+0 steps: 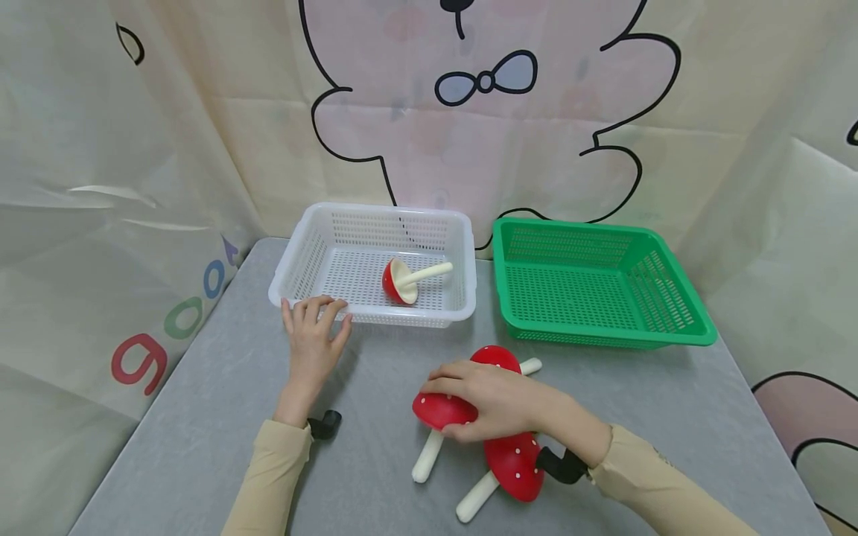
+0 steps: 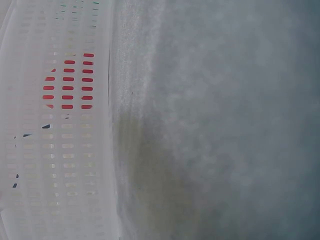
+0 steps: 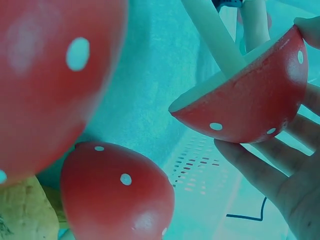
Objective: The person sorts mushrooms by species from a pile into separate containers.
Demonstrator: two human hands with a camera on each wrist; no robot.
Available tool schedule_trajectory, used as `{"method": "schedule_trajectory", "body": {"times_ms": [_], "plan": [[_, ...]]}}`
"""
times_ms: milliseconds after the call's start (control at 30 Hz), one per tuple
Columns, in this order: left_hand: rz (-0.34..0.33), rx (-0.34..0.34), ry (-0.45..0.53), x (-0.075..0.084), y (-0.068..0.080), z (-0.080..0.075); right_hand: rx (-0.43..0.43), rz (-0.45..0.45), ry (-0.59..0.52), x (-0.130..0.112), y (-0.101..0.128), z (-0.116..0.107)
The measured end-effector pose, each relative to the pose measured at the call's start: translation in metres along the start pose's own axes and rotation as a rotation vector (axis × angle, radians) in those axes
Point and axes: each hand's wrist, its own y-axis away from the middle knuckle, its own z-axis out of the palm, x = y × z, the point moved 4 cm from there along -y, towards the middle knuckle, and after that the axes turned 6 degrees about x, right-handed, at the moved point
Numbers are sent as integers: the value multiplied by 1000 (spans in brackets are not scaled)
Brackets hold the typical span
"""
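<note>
My right hand (image 1: 499,398) grips the red, white-dotted cap of a toy mushroom (image 3: 250,100), its pale stem pointing toward the front left in the head view. Close by on the table lie two more toy mushrooms, a rear one (image 1: 494,356) partly behind the hand and a front one (image 1: 519,469) below it. My left hand (image 1: 313,339) rests its fingertips on the near left rim of the white basket (image 1: 395,316). Inside that basket, a toy mushroom (image 1: 397,283) lies tipped on its side. The left wrist view shows the basket wall but no fingers.
To the right of the white basket stands a green basket (image 1: 606,339) with nothing in it. Both are at the back of the grey table (image 1: 375,461), against a printed curtain (image 1: 402,134). A black wrist mount (image 1: 561,467) sits near the front mushroom.
</note>
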Motion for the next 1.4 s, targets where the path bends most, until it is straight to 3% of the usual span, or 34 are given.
{"method": "schedule_trajectory", "body": {"times_ms": [800,1033,1400], "plan": [[-16,-19,-7,-1,1,0,52,11,17,3,-5,-19],[-13,-8,-1,0,0,-1,125,19,-28,6,-4,-38],[-8,-16,-9,2,-1,-1,166,46,-30,6,-2,-57]]}}
